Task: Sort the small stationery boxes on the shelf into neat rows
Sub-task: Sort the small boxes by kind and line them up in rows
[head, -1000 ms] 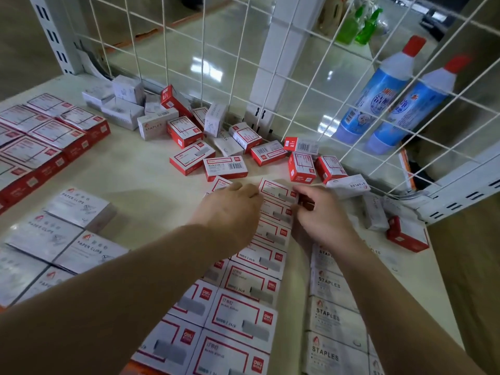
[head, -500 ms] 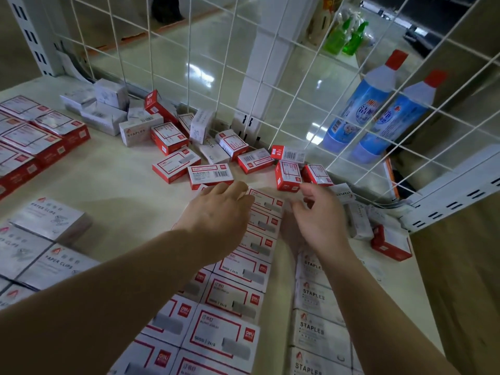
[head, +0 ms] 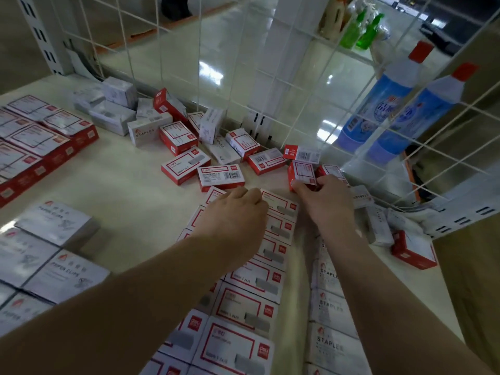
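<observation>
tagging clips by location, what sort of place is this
Most likely a shop or stockroom shelf. Many identical staple boxes lie in retail rows on a white shelf backed by a wire grid panel, and cleaner bottles stand on the shelf behind it.

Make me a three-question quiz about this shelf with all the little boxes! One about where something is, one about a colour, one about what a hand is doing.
1. Where do the two blue bottles stand?
A. behind the wire grid
B. on the red boxes
C. in a hand

2. What colour are their caps?
A. green
B. red
C. black

3. What is the right hand doing?
A. lying flat on the shelf
B. waving in the air
C. gripping a small red box

Answers: 1 A, the grid wires cross in front of them. 2 B, both tops are red. 3 C, its fingers curl round the box, while the left hand rests on the row.
</observation>
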Demonstrator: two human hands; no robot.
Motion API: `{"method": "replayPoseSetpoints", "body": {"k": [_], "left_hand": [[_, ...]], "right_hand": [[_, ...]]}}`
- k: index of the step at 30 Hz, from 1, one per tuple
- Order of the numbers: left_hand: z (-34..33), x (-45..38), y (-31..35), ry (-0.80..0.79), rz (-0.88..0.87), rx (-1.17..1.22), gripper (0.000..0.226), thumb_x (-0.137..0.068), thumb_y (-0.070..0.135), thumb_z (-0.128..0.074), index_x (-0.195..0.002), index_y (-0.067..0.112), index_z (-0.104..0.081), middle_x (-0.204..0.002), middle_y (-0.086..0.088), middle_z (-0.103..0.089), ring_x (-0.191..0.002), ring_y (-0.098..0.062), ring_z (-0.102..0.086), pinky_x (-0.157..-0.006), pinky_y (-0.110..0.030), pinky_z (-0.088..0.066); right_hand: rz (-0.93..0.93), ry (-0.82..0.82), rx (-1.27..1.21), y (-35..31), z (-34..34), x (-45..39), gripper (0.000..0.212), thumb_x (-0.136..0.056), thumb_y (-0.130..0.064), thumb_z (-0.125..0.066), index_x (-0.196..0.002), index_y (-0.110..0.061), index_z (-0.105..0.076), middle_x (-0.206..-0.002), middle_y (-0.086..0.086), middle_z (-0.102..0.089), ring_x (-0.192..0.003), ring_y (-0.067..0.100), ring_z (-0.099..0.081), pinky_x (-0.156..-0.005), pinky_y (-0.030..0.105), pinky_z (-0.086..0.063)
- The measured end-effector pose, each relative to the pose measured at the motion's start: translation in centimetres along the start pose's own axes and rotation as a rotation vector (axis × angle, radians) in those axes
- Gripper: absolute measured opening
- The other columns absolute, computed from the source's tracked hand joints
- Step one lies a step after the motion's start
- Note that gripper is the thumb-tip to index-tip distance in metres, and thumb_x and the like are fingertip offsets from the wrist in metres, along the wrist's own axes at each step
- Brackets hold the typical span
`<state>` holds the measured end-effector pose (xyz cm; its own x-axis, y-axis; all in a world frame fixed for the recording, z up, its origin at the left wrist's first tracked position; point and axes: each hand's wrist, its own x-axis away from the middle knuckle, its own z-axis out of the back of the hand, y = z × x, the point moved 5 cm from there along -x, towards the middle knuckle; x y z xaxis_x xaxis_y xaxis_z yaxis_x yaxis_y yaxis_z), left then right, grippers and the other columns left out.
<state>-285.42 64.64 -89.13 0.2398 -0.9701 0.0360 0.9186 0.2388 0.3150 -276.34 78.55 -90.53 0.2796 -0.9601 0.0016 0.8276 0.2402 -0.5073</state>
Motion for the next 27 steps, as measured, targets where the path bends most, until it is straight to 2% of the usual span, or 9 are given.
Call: {"method": "replayPoseSetpoints", "body": {"k": [2,7,13,15,17,19,22,25,27], "left_hand": [[0.0,0.0,0.0,-0.004,0.012,0.02,0.04,-0.098,0.025,-0.042,-0.138,0.023,-0.037,-0.137,0.005,-0.038,-0.126,-0.014,-0.033,-0.1,-0.029,-0.035],[-0.2,0.0,0.0,0.0,0.017,0.025,0.041,-0.098,0.026,-0.042,-0.139,0.023,-0.037,-0.137,0.006,-0.039,-0.125,-0.014,-0.034,-0.097,-0.028,-0.036],[0.0,0.5,0.0,0.017,0.114,0.194,0.04,-0.098,0.03,-0.037,-0.138,0.021,-0.04,-0.138,0.003,-0.04,-0.127,-0.015,-0.035,-0.104,-0.031,-0.034],[0.4,0.7,0.3,0.046,0.149,0.252,0.044,-0.097,0.029,-0.04,-0.14,0.021,-0.036,-0.141,0.002,-0.039,-0.13,-0.016,-0.033,-0.106,-0.032,-0.032],[0.8,1.0,0.6,0.05,0.189,0.318,0.045,-0.097,0.028,-0.042,-0.141,0.021,-0.036,-0.142,0.001,-0.038,-0.132,-0.017,-0.032,-0.107,-0.033,-0.031],[1.1,1.3,0.7,0.043,0.22,0.362,0.044,-0.097,0.028,-0.043,-0.14,0.022,-0.037,-0.142,0.0,-0.039,-0.131,-0.018,-0.034,-0.106,-0.033,-0.031],[1.4,2.0,0.4,0.033,0.254,0.429,0.04,-0.097,0.029,-0.043,-0.137,0.023,-0.042,-0.139,0.0,-0.045,-0.126,-0.017,-0.041,-0.101,-0.03,-0.036],[1.4,2.7,0.3,-0.008,0.294,0.528,0.038,-0.098,0.03,-0.041,-0.134,0.021,-0.046,-0.134,0.0,-0.051,-0.116,-0.015,-0.05,-0.092,-0.026,-0.04],[1.3,3.3,0.5,-0.032,0.316,0.61,0.036,-0.099,0.03,-0.037,-0.131,0.02,-0.05,-0.127,0.0,-0.055,-0.103,-0.012,-0.052,-0.084,-0.023,-0.042]], "right_hand": [[-0.002,0.001,-0.009,0.1,0.1,0.0,0.033,-0.084,-0.041,-0.061,-0.103,-0.016,-0.066,-0.096,0.001,-0.065,-0.079,0.013,-0.054,-0.052,0.018,-0.031],[-0.01,0.004,-0.038,0.8,0.8,0.4,0.033,-0.087,-0.036,-0.06,-0.112,-0.015,-0.062,-0.091,-0.005,-0.055,-0.077,0.009,-0.049,-0.053,0.012,-0.029],[0.047,0.05,-0.083,1.1,2.5,1.7,0.035,-0.084,-0.034,-0.062,-0.109,-0.009,-0.067,-0.099,0.006,-0.068,-0.083,0.016,-0.058,-0.053,0.013,-0.03],[0.09,0.068,-0.103,1.0,3.2,2.5,0.03,-0.084,-0.029,-0.062,-0.105,-0.009,-0.069,-0.088,0.001,-0.067,-0.075,0.012,-0.058,-0.052,0.013,-0.032],[0.133,0.063,-0.127,0.9,3.7,3.6,0.022,-0.084,-0.024,-0.062,-0.098,-0.01,-0.07,-0.072,-0.009,-0.059,-0.063,-0.002,-0.051,-0.049,0.006,-0.033],[0.167,0.03,-0.129,0.9,4.1,4.6,0.016,-0.084,-0.022,-0.061,-0.092,-0.011,-0.069,-0.072,-0.008,-0.059,-0.064,-0.002,-0.05,-0.051,0.006,-0.033],[0.182,-0.033,-0.21,0.9,4.6,6.4,0.009,-0.083,-0.02,-0.061,-0.09,-0.02,-0.066,-0.08,-0.013,-0.064,-0.075,0.004,-0.057,-0.061,0.014,-0.037],[0.243,-0.077,-0.313,0.6,5.1,8.4,0.022,-0.082,-0.02,-0.065,-0.102,-0.025,-0.068,-0.094,-0.014,-0.068,-0.088,0.002,-0.062,-0.078,0.02,-0.047],[0.279,-0.087,-0.328,0.3,5.5,9.7,0.021,-0.081,-0.021,-0.067,-0.101,-0.03,-0.065,-0.099,-0.016,-0.065,-0.093,-0.003,-0.058,-0.08,0.012,-0.043]]}}
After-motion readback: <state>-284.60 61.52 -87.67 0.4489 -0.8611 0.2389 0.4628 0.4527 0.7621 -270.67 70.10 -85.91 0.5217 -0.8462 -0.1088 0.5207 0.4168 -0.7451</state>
